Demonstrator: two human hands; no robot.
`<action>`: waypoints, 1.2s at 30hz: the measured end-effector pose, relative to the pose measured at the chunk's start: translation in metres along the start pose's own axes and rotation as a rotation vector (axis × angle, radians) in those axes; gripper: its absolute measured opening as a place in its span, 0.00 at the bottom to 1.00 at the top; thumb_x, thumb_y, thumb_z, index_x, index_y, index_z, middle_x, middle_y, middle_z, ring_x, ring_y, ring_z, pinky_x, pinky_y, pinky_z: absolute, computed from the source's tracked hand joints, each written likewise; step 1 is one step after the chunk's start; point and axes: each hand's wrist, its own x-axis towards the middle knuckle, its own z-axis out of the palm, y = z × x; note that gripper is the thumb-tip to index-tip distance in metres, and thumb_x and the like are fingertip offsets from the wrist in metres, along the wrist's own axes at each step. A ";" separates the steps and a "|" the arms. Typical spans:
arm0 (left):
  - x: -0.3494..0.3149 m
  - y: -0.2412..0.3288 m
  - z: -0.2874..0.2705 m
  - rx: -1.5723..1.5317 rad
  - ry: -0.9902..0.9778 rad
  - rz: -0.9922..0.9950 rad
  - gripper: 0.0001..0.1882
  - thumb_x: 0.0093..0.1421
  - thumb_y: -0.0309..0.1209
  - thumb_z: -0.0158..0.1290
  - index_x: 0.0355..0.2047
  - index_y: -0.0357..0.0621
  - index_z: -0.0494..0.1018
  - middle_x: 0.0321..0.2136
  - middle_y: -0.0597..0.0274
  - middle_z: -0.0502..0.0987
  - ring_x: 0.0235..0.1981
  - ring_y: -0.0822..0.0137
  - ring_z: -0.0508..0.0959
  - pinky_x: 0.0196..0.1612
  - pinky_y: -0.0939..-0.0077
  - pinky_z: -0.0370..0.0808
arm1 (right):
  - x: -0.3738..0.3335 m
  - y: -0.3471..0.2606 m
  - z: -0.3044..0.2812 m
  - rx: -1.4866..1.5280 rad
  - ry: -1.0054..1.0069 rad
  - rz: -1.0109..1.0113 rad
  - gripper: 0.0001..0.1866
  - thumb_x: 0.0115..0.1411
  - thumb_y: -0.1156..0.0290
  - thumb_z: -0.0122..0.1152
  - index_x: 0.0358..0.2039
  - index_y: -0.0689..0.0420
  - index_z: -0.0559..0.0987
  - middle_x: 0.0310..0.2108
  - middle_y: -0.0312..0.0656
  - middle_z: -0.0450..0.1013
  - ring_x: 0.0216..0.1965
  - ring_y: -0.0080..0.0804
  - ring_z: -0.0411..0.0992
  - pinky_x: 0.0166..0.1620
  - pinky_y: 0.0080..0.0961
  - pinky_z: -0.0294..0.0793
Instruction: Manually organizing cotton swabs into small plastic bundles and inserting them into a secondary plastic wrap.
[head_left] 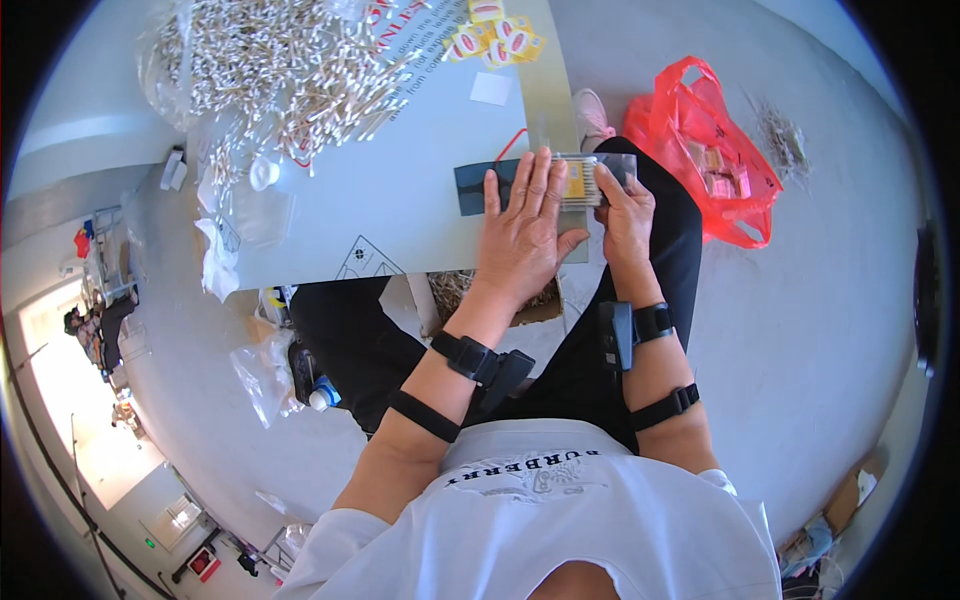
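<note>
Left hand (522,232) lies flat, fingers spread, on a clear packet (585,180) at the tabletop (400,190) right edge; right hand (625,215) pinches its partly hidden end.

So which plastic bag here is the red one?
The red bag on the floor right of the right hand, holding small packets; the bags left of the table are clear.

A pale board (400,190) serves as the work surface. On it lie a heap of cotton swabs (290,70), a small white lid (264,173), clear plastic bags (245,215), yellow-and-red stickers (495,40), a white paper square (491,88) and a dark card (475,185). A red bag (715,150) sits on the grey floor (800,330) beside it.
</note>
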 end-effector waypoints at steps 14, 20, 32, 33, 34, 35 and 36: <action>-0.017 -0.072 -0.016 -0.111 0.495 -0.190 0.33 0.53 0.29 0.59 0.59 0.39 0.62 0.56 0.46 0.66 0.58 0.46 0.64 0.59 0.52 0.60 | -0.017 -0.040 0.021 -0.863 0.248 -1.219 0.14 0.60 0.69 0.64 0.42 0.64 0.75 0.33 0.44 0.75 0.34 0.37 0.73 0.39 0.24 0.72; 0.006 -0.159 -0.053 -0.011 0.571 -0.366 0.22 0.50 0.29 0.62 0.45 0.42 0.72 0.44 0.53 0.69 0.49 0.48 0.67 0.52 0.52 0.64 | -0.059 -0.004 0.064 -0.753 -0.459 -0.666 0.03 0.57 0.78 0.61 0.32 0.61 0.77 0.29 0.44 0.75 0.28 0.40 0.75 0.33 0.30 0.74; 0.003 -0.145 -0.040 -0.041 0.571 -0.393 0.14 0.47 0.25 0.63 0.34 0.46 0.74 0.39 0.59 0.69 0.46 0.53 0.68 0.47 0.57 0.63 | -0.030 0.022 0.141 -0.870 -0.527 -0.666 0.15 0.52 0.79 0.64 0.41 0.60 0.76 0.38 0.46 0.73 0.28 0.41 0.75 0.33 0.32 0.74; -0.003 -0.140 -0.038 -0.073 0.546 -0.374 0.16 0.46 0.25 0.63 0.36 0.46 0.73 0.40 0.59 0.69 0.46 0.53 0.68 0.47 0.57 0.63 | -0.028 0.022 0.142 -0.895 -0.507 -0.696 0.18 0.50 0.78 0.65 0.43 0.59 0.76 0.41 0.46 0.72 0.30 0.42 0.75 0.34 0.33 0.75; -0.007 -0.139 -0.037 -0.098 0.525 -0.356 0.18 0.46 0.24 0.63 0.38 0.46 0.73 0.40 0.59 0.69 0.46 0.52 0.67 0.47 0.57 0.64 | -0.026 0.022 0.146 -0.916 -0.494 -0.729 0.21 0.48 0.78 0.66 0.45 0.57 0.76 0.44 0.46 0.71 0.33 0.43 0.76 0.36 0.34 0.76; -0.010 -0.138 -0.037 -0.103 0.524 -0.362 0.18 0.46 0.24 0.63 0.38 0.46 0.73 0.40 0.59 0.69 0.46 0.52 0.67 0.47 0.57 0.64 | -0.022 0.021 0.149 -0.922 -0.497 -0.726 0.21 0.48 0.78 0.66 0.45 0.57 0.76 0.44 0.46 0.71 0.33 0.43 0.76 0.36 0.34 0.76; -0.012 -0.138 -0.037 -0.138 0.545 -0.357 0.21 0.45 0.25 0.63 0.41 0.46 0.72 0.42 0.58 0.69 0.47 0.52 0.67 0.48 0.56 0.63 | -0.018 0.020 0.151 -1.004 -0.506 -0.771 0.23 0.47 0.78 0.67 0.47 0.56 0.76 0.46 0.45 0.70 0.36 0.44 0.76 0.38 0.36 0.77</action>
